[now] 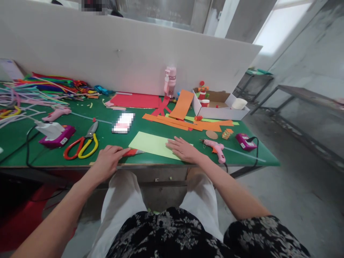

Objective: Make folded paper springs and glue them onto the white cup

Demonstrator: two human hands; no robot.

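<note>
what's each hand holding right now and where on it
Left hand grips a small red tool by its near end. Right hand holds nothing, lying flat on the light green paper.

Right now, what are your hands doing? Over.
Left hand over red tool's end, grip unclear. Right hand flat on green paper. Glue gun close at its right, scissors left of left hand. Over.

Matt green paper sheet (154,145); glossy pink plastic glue gun (216,148); smooth green tabletop (107,134).
</note>
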